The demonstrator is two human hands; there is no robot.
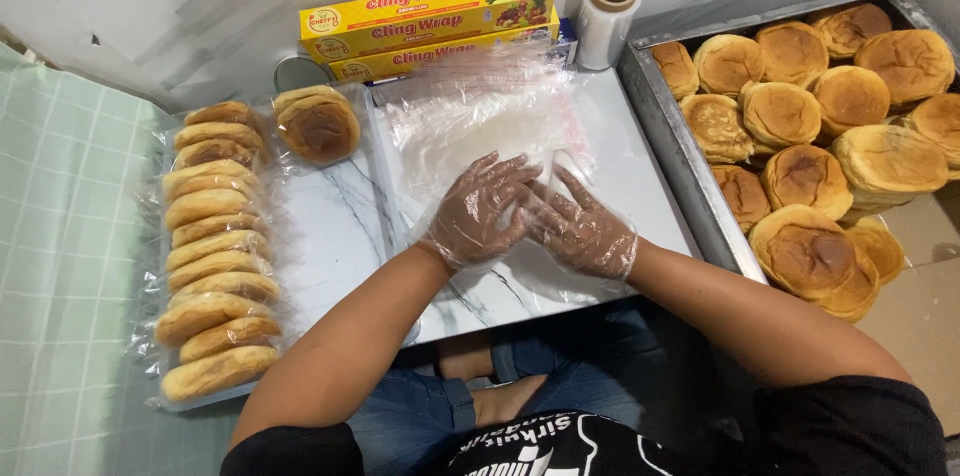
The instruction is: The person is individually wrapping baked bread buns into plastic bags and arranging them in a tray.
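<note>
Both hands wear thin clear plastic gloves and meet over the middle of a white marble-patterned bench [330, 226]. The left hand [478, 214] lies with its fingers spread and slightly curled, pointing toward the right, while the right hand [583, 229] sits just beside it with fingers fanned toward the left, so that the fingertips of the two overlap and touch. Between those fingertips a small corner of thin transparent plastic bag [556, 168] stands up, apparently pinched there, though the clear film against clear gloves makes it hard to tell which fingers actually hold it. Just beyond the hands a flat stack of the same transparent plastic bags [480, 116] lies on the bench. Behind that stack, against the wall, sit two long yellow cardboard boxes of wrapping film [430, 21], one on the other, and beside them stands an upright roll of clear film on a cardboard core [606, 21]. Along the left edge of the bench a row of golden-brown round buns in clear bags [215, 251] stands on edge, with one more bagged pair of buns [318, 124] lying near its far end. To the right, a grey metal tray [690, 161] holds many loose brown buns [810, 116] piled together.
</note>
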